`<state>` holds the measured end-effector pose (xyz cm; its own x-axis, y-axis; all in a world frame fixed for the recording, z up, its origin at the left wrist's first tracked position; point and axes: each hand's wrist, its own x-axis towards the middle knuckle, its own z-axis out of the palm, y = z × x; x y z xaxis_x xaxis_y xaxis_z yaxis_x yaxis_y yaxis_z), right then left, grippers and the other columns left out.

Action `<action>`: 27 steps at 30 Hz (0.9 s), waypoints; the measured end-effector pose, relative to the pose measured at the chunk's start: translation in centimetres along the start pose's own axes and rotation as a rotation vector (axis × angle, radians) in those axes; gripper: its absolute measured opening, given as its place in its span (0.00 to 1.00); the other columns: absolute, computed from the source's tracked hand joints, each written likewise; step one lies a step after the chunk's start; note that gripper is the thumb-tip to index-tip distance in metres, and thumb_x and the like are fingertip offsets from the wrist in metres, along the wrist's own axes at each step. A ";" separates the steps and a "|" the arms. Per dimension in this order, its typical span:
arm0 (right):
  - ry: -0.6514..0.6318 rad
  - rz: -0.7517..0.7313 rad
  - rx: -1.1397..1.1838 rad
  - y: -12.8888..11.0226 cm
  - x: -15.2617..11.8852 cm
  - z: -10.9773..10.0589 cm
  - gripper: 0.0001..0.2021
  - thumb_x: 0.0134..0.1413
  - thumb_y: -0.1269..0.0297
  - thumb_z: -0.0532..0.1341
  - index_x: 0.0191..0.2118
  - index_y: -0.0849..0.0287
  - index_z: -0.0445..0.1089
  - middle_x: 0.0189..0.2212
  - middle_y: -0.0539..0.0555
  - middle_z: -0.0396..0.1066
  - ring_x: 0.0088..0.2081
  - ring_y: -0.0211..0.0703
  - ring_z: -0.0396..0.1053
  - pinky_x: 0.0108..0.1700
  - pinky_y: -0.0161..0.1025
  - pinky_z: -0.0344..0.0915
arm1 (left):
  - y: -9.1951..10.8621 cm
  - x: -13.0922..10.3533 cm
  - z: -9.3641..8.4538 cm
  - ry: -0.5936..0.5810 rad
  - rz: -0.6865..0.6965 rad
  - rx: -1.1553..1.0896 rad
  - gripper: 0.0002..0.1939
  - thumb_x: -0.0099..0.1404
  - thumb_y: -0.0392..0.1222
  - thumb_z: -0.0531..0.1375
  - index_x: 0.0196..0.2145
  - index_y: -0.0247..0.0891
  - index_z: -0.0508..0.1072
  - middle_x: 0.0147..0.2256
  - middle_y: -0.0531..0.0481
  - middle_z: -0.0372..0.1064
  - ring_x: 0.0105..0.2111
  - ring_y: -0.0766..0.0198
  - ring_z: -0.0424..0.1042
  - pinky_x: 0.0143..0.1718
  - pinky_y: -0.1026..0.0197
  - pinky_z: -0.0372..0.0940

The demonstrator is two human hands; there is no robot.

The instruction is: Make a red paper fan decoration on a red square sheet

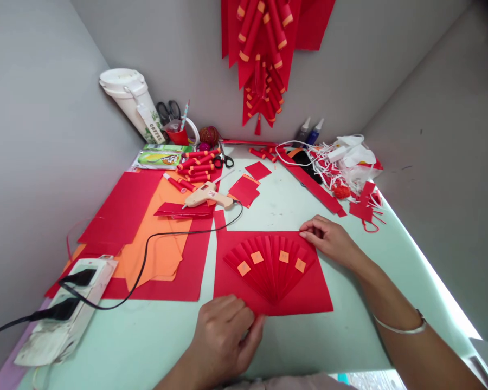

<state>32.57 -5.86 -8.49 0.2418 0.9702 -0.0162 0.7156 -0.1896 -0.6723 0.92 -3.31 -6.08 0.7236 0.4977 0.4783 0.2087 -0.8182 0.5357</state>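
A red paper sheet [236, 292] lies on the pale green table in front of me. On it rests a pleated red paper fan [272, 271], spread open, with several small orange squares on its folds. My right hand [329, 241] is closed at the sheet's upper right corner, thumb and fingers pinching the edge. My left hand [228, 333] is curled at the sheet's lower edge, knuckles up; whatever its fingers hold, if anything, is hidden.
A hot glue gun [209, 196] lies beyond the sheet, its cord running to a power strip [69, 309]. Red and orange papers [122, 206] cover the left side. Red paper rolls [197, 168] and scissors [223, 160] lie behind; paper scraps [341, 168] pile up at right.
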 end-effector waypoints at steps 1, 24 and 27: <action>0.000 0.000 0.001 0.0 0.0 0.0 0.07 0.57 0.60 0.60 0.37 0.54 0.73 0.31 0.50 0.68 0.28 0.38 0.63 0.31 0.37 0.60 | 0.0 0.0 0.0 0.004 0.005 -0.001 0.16 0.61 0.29 0.59 0.20 0.39 0.59 0.18 0.55 0.54 0.20 0.67 0.51 0.22 0.58 0.43; -0.009 0.024 0.017 -0.5 0.2 -0.1 0.06 0.58 0.61 0.59 0.36 0.54 0.72 0.32 0.49 0.68 0.29 0.38 0.63 0.32 0.37 0.60 | -0.3 0.2 0.0 0.014 0.024 0.013 0.16 0.62 0.29 0.59 0.20 0.39 0.60 0.18 0.56 0.56 0.19 0.67 0.53 0.21 0.60 0.46; -0.006 0.020 0.020 -0.6 0.2 -0.1 0.06 0.58 0.61 0.58 0.35 0.54 0.72 0.33 0.50 0.69 0.30 0.39 0.64 0.33 0.37 0.60 | -0.2 0.2 0.0 0.019 0.016 0.013 0.16 0.62 0.29 0.58 0.20 0.39 0.61 0.18 0.56 0.56 0.19 0.68 0.54 0.21 0.61 0.47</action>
<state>32.24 -5.60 -7.98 0.2520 0.9671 -0.0343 0.6973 -0.2061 -0.6866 0.97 -3.02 -6.11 0.7145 0.4899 0.4995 0.2061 -0.8297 0.5188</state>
